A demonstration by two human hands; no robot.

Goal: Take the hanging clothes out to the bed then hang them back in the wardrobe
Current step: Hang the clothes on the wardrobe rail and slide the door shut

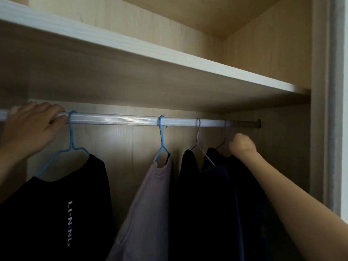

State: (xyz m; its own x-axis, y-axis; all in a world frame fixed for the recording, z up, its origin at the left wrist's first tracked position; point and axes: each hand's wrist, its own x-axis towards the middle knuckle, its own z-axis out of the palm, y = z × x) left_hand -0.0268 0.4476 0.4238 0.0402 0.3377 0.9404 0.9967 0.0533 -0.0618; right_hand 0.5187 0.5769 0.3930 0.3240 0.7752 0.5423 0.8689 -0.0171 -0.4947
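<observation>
Head view: left hand [28, 127] grips the rail [120, 120]; right hand [242, 146] is closed on the far-right hanger [224, 140] under the rail. Whether removing or rehanging, I cannot tell; the hook must clear or seat.

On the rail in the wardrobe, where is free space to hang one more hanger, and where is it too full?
The widest bare stretch of the rail lies between the two blue hangers. A shorter gap sits between the second blue hanger and the pale purple hanger. The right end is crowded: dark clothes bunch there around the right hand. The left hand covers the left end.
</observation>
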